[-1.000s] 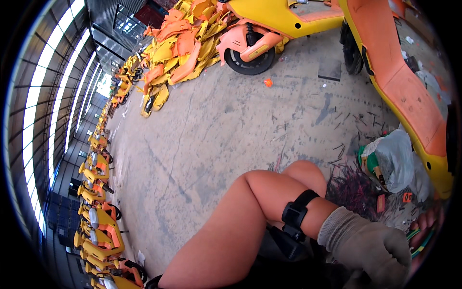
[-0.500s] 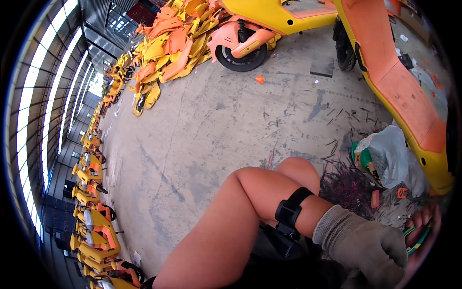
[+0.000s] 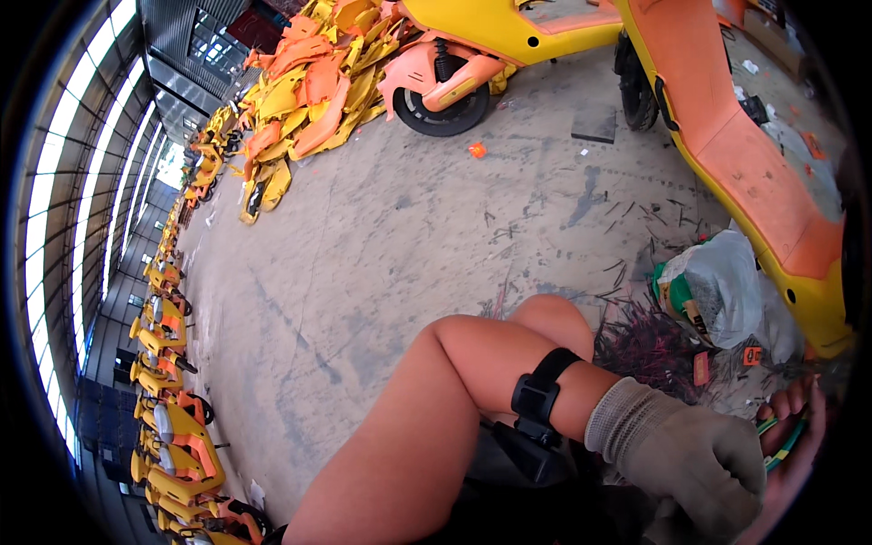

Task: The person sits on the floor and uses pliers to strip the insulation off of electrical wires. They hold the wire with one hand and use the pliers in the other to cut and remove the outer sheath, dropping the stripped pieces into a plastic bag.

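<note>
My left hand (image 3: 695, 468), in a grey-beige knitted glove, is at the lower right with its fingers curled closed. Whatever it may hold is hidden behind the glove. Just beyond it, at the right rim, my bare right hand (image 3: 788, 427) is partly in view. Its fingers bend around a thin green-and-yellow striped wire (image 3: 788, 447), and the two hands sit close together. A black strap with a buckle-like mount (image 3: 538, 397) circles my left forearm.
A tangle of dark and reddish scraps (image 3: 636, 345) lies beside a clear plastic bag (image 3: 722, 286). A yellow-and-orange scooter (image 3: 536, 41) stands ahead, near a heap of body panels (image 3: 313, 91). An orange-and-yellow panelled frame (image 3: 758, 173) slants down the right. Parked scooters (image 3: 173, 427) line the left.
The view has turned slightly, so the scene sits a little further left. Both hands keep nearly the same pose, the glove closed and the bare fingers around the wire.
</note>
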{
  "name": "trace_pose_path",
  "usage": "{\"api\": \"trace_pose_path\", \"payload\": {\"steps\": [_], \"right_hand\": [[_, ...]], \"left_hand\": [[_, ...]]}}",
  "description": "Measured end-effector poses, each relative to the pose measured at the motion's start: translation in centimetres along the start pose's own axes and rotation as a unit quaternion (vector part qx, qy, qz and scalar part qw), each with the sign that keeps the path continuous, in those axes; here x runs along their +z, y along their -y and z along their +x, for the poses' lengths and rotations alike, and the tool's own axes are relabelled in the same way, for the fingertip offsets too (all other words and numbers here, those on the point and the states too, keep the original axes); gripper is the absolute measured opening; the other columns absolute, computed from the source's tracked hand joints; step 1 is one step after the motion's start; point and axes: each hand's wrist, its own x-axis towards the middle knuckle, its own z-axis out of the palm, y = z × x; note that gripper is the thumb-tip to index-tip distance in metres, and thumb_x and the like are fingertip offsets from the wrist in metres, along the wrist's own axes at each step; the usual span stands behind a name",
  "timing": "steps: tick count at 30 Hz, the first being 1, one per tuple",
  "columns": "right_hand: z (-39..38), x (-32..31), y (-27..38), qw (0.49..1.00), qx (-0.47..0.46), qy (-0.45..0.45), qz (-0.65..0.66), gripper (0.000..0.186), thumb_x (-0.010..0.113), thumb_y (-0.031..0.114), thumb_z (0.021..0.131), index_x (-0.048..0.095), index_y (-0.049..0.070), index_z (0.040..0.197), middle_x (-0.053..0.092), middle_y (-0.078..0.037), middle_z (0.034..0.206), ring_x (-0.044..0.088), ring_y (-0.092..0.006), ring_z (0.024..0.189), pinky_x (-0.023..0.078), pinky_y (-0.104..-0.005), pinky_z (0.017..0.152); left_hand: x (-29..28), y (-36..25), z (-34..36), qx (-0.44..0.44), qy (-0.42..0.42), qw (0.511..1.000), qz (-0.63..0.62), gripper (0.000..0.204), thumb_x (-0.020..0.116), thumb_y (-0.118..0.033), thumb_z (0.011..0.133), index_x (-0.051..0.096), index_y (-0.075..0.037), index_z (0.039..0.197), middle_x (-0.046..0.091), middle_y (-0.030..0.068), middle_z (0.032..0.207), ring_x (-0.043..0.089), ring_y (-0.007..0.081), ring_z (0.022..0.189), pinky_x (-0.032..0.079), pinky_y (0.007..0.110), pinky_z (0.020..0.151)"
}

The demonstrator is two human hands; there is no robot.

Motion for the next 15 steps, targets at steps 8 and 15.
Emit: {"api": "trace_pose_path", "payload": {"steps": [8, 15], "right_hand": [[0.4, 1.0, -2.2, 0.965, -0.147, -0.074, -0.205, 0.044, 0.068, 0.017, 0.093, 0.054, 0.001, 0.131, 0.064, -0.003, 0.097, 0.051, -0.0076, 0.081, 0.04, -0.0221, 0.074], [0.9, 1.5, -2.4, 0.928, -0.149, 0.008, -0.341, 0.037, 0.069, -0.002, 0.092, 0.058, 0.001, 0.127, 0.07, -0.006, 0.112, 0.058, -0.0071, 0.09, 0.05, -0.0244, 0.079]], "left_hand": [[-6.8, 3.0, -0.5, 0.028, -0.236, 0.873, 0.425, 0.027, 0.054, -0.026, 0.104, 0.063, 0.0, 0.106, 0.064, 0.0068, 0.091, 0.063, 0.0134, 0.087, 0.052, 0.031, 0.075], [-8.5, 0.4, 2.0, -0.342, -0.227, 0.784, 0.466, 0.029, 0.057, -0.025, 0.095, 0.064, 0.0, 0.108, 0.067, 0.0199, 0.093, 0.07, 0.0309, 0.086, 0.056, 0.039, 0.073]]}}
